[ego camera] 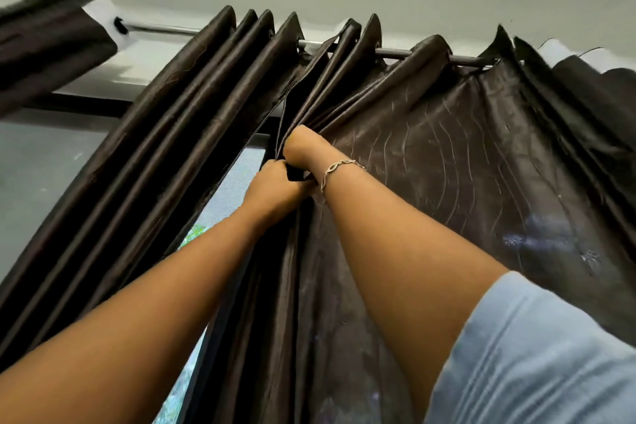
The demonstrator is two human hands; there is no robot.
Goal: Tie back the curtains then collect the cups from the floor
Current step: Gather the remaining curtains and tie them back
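Head view, looking up: the two dark curtains hang from the rod [395,52], and their long axis runs from the rod downward. The left curtain [192,107] lies in tight folds under the left part of the rod. The right curtain [464,165] is spread wide toward the right end of the rod. Their inner edges meet below the middle of the rod, and both hands are at this place.

The right hand [298,147], with a bracelet [339,169] on the wrist, is the higher one. Its fingers are curled around the inner edge of the right curtain, and the tips are hidden behind the cloth. The left hand [273,188] is just under it, touching it, and grips a bundle of dark cloth; it cannot be told to which curtain this bundle belongs.

The loose cloth lies to the right of the fingers, so gathering probably has to go that way, and the right hand is nearer to it. A strip of window [227,189] shows left of the hands. No cups are in view.
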